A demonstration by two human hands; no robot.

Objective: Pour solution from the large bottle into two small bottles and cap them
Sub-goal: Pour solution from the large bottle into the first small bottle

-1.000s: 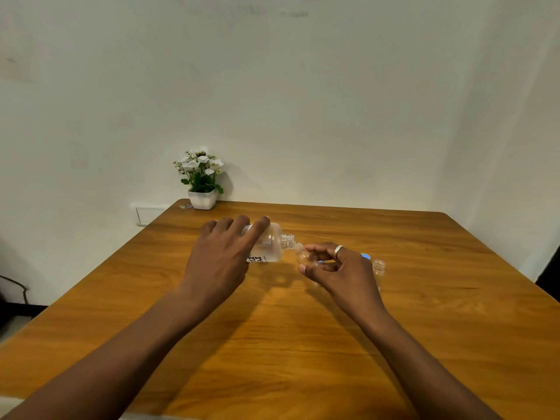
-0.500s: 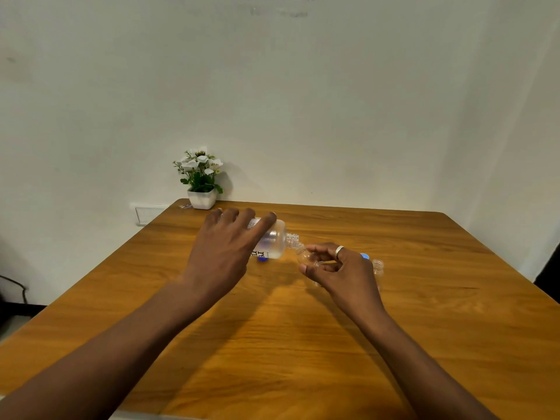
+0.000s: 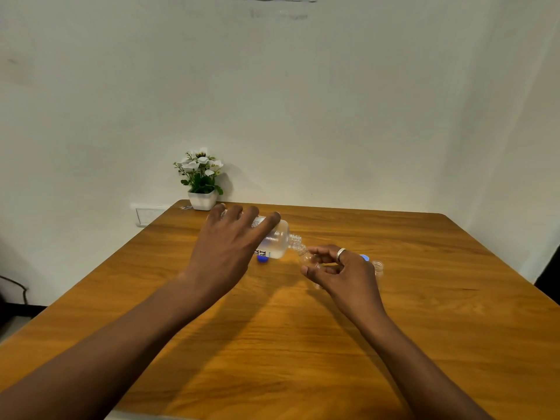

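My left hand grips the large translucent bottle from above and holds it tipped on its side, its open threaded neck pointing right and down. That neck meets the mouth of a small clear bottle, which my right hand pinches between thumb and fingers, tilted toward the large bottle. A second small clear bottle stands uncapped on the wooden table just right of my right hand. One blue cap lies under the large bottle; another blue cap peeks out behind my right hand.
A small white pot of white flowers stands at the table's far left corner by the wall. A wall socket sits left of it. The table's right edge drops off near a dark opening.
My left hand has lifted the large bottle's base higher and farther back, tipping it more steeply. The blue cap beneath it has come into view. My right hand has barely moved.
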